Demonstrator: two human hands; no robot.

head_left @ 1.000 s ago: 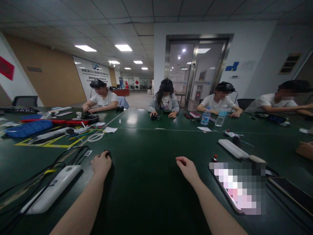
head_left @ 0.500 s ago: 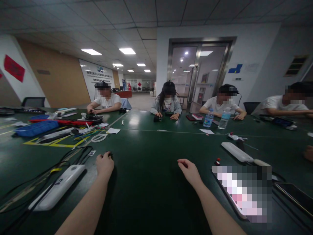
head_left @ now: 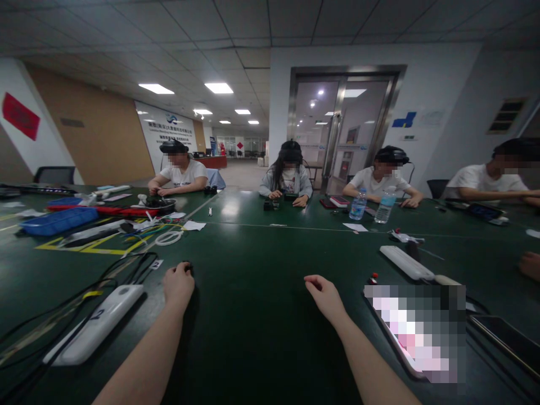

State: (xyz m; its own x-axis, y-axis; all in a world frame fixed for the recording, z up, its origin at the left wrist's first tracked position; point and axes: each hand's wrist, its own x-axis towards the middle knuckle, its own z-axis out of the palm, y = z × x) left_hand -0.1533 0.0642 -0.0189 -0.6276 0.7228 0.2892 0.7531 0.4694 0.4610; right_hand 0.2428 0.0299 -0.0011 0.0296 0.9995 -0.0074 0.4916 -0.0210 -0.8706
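Head view: upper left of the frame, on the dark green tabletop (head_left: 253,343), a shallow blue plastic compartment tray (head_left: 59,221) beside a long red tray (head_left: 101,207), contents of both too small to make out. Lower centre-left, the left hand (head_left: 179,284) curled over a small black object (head_left: 188,268), mostly hidden, the firmness of any grip impossible to tell. Lower centre-right, the right hand (head_left: 325,298) loosely open and slightly curved, holding nothing. Just left of the left hand, a white power strip marked 2 (head_left: 95,325) among black cables (head_left: 54,320). Lower right, a flat pixelated object (head_left: 415,332), unreadable.
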